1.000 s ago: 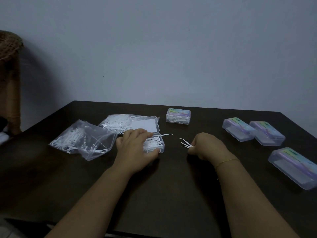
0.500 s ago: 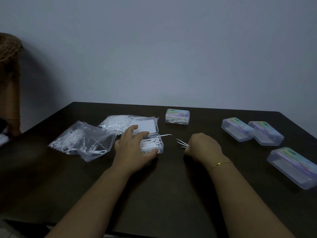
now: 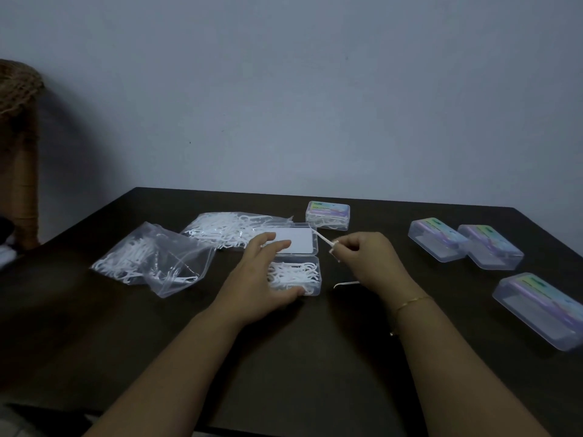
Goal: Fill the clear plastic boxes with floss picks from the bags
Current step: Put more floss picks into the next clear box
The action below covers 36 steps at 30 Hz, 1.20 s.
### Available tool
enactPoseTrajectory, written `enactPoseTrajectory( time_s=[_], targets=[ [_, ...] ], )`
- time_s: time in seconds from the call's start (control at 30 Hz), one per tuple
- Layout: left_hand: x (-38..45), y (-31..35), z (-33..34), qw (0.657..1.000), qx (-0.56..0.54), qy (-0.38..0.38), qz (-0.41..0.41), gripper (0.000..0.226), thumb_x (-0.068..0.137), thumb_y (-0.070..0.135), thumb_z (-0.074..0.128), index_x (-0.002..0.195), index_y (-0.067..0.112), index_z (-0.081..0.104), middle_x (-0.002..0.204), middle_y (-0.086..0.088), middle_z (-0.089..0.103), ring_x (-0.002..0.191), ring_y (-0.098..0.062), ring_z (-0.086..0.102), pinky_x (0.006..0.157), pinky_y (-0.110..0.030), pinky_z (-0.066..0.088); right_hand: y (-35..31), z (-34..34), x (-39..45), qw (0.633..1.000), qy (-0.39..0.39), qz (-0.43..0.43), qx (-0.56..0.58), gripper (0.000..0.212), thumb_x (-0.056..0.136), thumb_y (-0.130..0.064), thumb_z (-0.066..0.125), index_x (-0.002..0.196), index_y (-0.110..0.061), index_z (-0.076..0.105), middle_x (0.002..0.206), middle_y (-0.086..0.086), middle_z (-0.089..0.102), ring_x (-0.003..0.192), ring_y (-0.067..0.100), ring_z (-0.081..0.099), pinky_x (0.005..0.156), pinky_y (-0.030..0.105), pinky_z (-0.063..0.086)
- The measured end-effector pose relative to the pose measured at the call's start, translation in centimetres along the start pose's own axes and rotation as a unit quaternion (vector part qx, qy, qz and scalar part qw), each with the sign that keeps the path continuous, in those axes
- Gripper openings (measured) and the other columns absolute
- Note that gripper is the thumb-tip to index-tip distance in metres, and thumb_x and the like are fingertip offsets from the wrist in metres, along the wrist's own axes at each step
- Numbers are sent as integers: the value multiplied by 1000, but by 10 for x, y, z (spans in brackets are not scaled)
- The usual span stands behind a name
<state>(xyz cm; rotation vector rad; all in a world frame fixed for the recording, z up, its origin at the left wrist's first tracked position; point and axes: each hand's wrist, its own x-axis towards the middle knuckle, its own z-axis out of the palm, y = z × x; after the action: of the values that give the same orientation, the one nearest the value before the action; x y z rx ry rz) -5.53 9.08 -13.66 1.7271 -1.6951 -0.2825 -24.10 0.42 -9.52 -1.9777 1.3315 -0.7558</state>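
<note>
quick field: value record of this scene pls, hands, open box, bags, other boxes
left hand: open, fingers resting on the open box
right hand: pinches a floss pick above the box
open box: lid back, partly filled with picks
loose pick: on the table, right of the box
bags: two, left of the box, holding picks
closed boxes: three at right, one filled box at back

The left hand [image 3: 258,279] is resting on the open clear plastic box [image 3: 299,275] of white floss picks on the dark table [image 3: 284,357], while the right hand [image 3: 366,257] is pinching a thin white floss pick [image 3: 321,237] beside its lid.
</note>
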Motion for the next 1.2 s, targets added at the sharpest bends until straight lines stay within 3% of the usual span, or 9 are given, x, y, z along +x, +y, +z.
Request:
enactPoseTrajectory(
  time_s=[0.1,0.23,0.4,0.53,0.7,0.8,0.93,1.07,1.2],
  targets=[
    [1,-1,3,999,-34,-10,11,99,63,45,84,144,35,28,148,15,20,130,-5,36,110,-37,38,-9,6,-8,998,-15,-49,42,20,93,-21,56,102,-15,72,96,-11,66,79,7,60,65,18,49],
    [2,-5,4,998,-62,4,9,113,60,45,86,148,31,17,145,18,17,130,-6,34,109,-37,39,-14,17,-11,994,-63,-87,10,27,93,-23,57,116,-14,67,117,-3,66,93,5,60,81,21,52],
    [2,-7,4,999,-51,-4,-5,114,60,48,84,150,28,16,145,25,9,137,-11,27,110,-39,37,-14,19,-10,988,-97,-106,-49,32,94,-26,56,123,-16,62,126,0,62,110,10,54,95,24,43],
    [3,-4,1,1000,4,13,-6,98,62,51,82,143,28,33,150,15,10,139,-8,17,114,-30,25,-9,15,-8,993,-78,-87,-24,32,94,-26,55,124,-17,62,129,0,60,114,10,53,98,26,42],
    [3,-2,0,999,27,-3,-29,83,60,58,80,132,31,50,148,14,15,138,-13,24,113,-41,31,-5,2,-3,998,-50,-44,-12,29,93,-24,56,121,-19,64,123,-3,63,95,2,51,87,22,43],
    [3,-1,-1,998,32,-13,-54,87,58,63,78,134,34,46,149,16,15,137,-19,29,112,-45,33,4,-18,0,994,-67,14,-88,25,91,-20,60,115,-19,65,118,-2,63,94,6,52,88,26,43],
    [2,-1,-1,997,30,-26,-68,90,57,65,77,136,37,42,148,19,14,136,-22,32,111,-45,34,11,-30,0,972,-171,98,-131,20,85,-14,66,105,-18,64,107,1,61,97,12,54,89,28,43],
    [2,0,-2,996,22,-33,-74,93,59,62,78,138,37,38,148,16,15,135,-22,34,111,-45,34,13,-26,3,964,-179,109,-161,4,86,-16,65,89,-19,67,104,3,65,99,16,57,90,29,46],
    [2,2,-2,994,65,-11,-83,95,65,60,76,143,35,29,151,9,15,137,-18,26,115,-40,24,12,-13,10,954,-186,103,-214,12,92,-20,56,97,-18,67,110,5,62,107,21,55,97,37,47]
  ],
)
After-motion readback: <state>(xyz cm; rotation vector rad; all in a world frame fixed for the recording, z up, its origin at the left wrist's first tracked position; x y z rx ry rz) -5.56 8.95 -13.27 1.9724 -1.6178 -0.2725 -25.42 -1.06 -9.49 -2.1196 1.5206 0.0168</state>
